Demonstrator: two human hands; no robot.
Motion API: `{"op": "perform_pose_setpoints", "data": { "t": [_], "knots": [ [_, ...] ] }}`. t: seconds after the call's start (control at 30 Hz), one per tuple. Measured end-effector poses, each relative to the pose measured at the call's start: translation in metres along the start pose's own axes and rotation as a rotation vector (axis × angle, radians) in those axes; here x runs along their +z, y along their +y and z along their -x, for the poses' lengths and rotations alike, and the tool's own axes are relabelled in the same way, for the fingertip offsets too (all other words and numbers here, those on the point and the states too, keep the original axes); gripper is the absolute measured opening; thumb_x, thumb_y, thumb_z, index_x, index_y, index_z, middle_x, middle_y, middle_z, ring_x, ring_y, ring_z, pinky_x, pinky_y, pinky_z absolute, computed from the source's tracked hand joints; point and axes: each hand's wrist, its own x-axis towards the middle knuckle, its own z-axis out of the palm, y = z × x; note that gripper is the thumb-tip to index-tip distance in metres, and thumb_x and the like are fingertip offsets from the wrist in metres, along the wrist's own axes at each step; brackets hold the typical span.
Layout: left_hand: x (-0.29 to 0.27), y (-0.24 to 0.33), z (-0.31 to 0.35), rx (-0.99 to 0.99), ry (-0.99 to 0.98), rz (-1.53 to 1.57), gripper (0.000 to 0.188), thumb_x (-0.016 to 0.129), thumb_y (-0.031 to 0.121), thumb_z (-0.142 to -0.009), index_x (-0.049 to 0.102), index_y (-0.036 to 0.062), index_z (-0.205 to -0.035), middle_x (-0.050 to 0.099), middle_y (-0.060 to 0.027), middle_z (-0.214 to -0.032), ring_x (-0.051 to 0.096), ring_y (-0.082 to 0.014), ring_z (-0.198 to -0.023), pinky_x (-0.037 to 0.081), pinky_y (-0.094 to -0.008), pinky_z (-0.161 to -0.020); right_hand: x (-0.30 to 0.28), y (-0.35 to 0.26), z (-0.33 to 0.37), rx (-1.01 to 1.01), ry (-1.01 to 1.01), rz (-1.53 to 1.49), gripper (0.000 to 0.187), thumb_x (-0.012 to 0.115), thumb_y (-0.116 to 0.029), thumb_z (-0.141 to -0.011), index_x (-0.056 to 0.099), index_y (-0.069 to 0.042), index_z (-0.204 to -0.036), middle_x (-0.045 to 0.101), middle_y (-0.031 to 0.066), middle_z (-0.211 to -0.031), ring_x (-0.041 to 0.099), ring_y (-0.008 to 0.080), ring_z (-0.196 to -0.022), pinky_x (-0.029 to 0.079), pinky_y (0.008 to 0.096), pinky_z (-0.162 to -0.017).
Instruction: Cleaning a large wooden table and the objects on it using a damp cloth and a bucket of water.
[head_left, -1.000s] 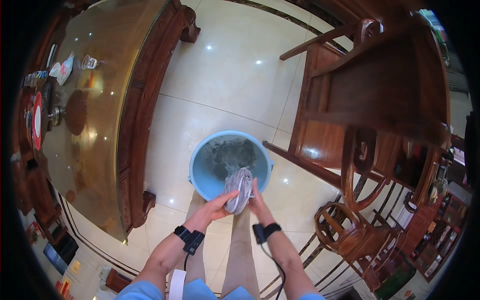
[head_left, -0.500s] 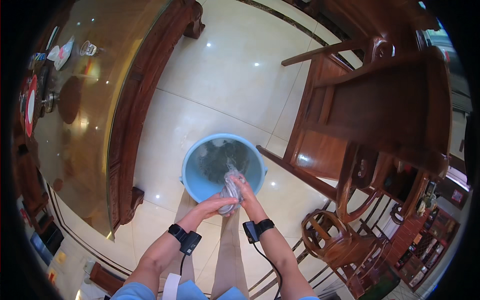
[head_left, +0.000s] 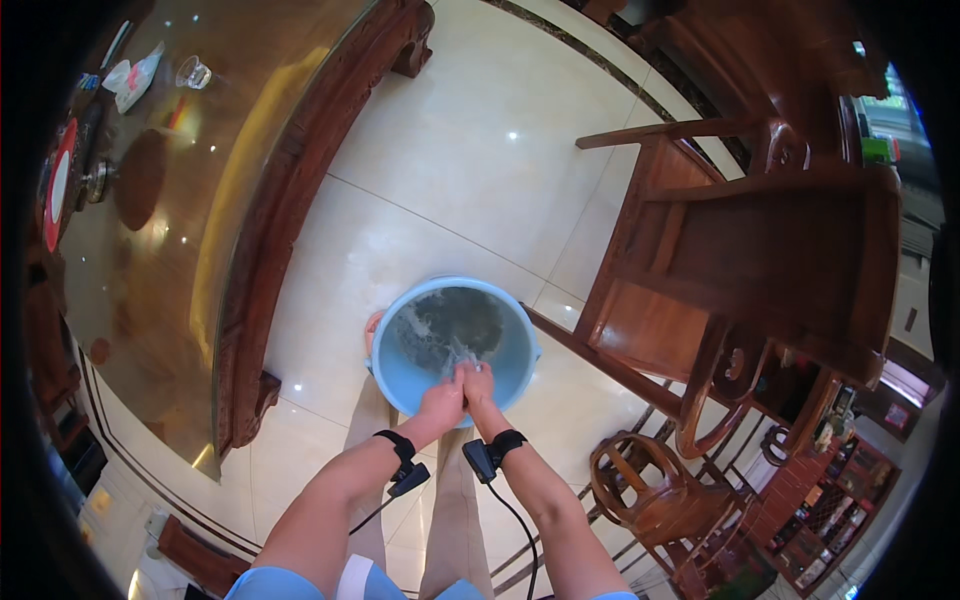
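A light blue bucket (head_left: 402, 381) of murky grey water (head_left: 455, 318) stands on the floor in front of my legs. Over its near side, my left hand (head_left: 443, 402) and my right hand (head_left: 478, 383) are pressed together, both closed around a wet grey cloth (head_left: 459, 357). Only a little of the cloth shows beyond the fingers; the rest is hidden in the grip. Black straps with small dark boxes sit on both wrists.
A carved wooden table (head_left: 262, 250) with a glass top runs along the left, bearing a small clear cup (head_left: 193, 73) and a white plastic bag (head_left: 133, 78). Wooden chairs (head_left: 640, 320) stand at right. Something pinkish (head_left: 372, 328) lies beside the bucket's left side.
My hands have moved up and closed tighter together, and the cloth, plainly seen before, is now mostly covered. The view has shifted slightly.
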Motion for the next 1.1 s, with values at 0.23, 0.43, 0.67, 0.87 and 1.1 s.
{"op": "perform_pose_setpoints", "data": {
  "t": [0.23, 0.43, 0.67, 0.87, 1.1],
  "knots": [
    [-0.098, 0.021, 0.039, -0.474, -0.422, 1.037, 0.045, 0.071, 0.028, -0.087, 0.053, -0.0006, -0.117, 0.064, -0.0125, -0.071, 0.065, -0.0223, -0.058, 0.05, -0.0296, -0.047, -0.048, -0.066, 0.052, 0.026, -0.575, -0.147, 0.073, 0.067, -0.05, -0.091, 0.049, -0.001, -0.142, 0.06, 0.0159, -0.134, 0.058, 0.0258, -0.12, 0.046, 0.0391, -0.1],
    [-0.109, 0.045, 0.077, -0.629, -0.718, 2.095, 0.039, 0.061, 0.031, -0.095, 0.052, 0.0016, -0.12, 0.059, -0.0155, -0.091, 0.052, -0.0137, -0.057, 0.04, -0.0222, -0.043, -0.101, -0.115, 0.08, -0.16, -1.252, -0.39, 0.05, 0.06, -0.035, -0.097, 0.057, -0.005, -0.137, 0.05, 0.0148, -0.147, 0.04, 0.0366, -0.142, 0.039, 0.0487, -0.113],
    [-0.105, 0.086, 0.123, -0.538, -0.552, 2.974, 0.048, 0.058, 0.039, -0.097, 0.05, 0.005, -0.13, 0.058, -0.0216, -0.106, 0.049, -0.0145, -0.061, 0.041, -0.0208, -0.046, -0.081, -0.053, 0.145, -0.06, -1.021, -1.533, 0.042, 0.068, -0.047, -0.09, 0.068, -0.021, -0.122, 0.056, 0.0146, -0.14, 0.038, 0.0452, -0.139, 0.031, 0.0676, -0.111],
    [-0.085, 0.094, 0.13, -0.46, -0.473, 2.855, 0.039, 0.058, 0.035, -0.099, 0.051, 0.018, -0.134, 0.055, -0.0184, -0.129, 0.046, -0.0157, -0.07, 0.041, -0.0216, -0.054, -0.111, -0.05, 0.14, -0.072, -0.695, -1.052, 0.025, 0.069, -0.031, -0.09, 0.056, -0.014, -0.103, 0.057, 0.0077, -0.107, 0.057, 0.0299, -0.105, 0.052, 0.0549, -0.094],
    [-0.108, 0.094, 0.137, -0.3, -0.632, 2.56, 0.049, 0.065, 0.028, -0.097, 0.045, 0.0074, -0.137, 0.055, -0.0166, -0.131, 0.051, -0.0137, -0.076, 0.044, -0.0233, -0.059, -0.126, -0.125, 0.151, -0.247, -0.959, -0.498, 0.025, 0.077, -0.018, -0.081, 0.059, -0.005, -0.093, 0.06, 0.0165, -0.107, 0.064, 0.0292, -0.095, 0.058, 0.0453, -0.084]
  ]
}}
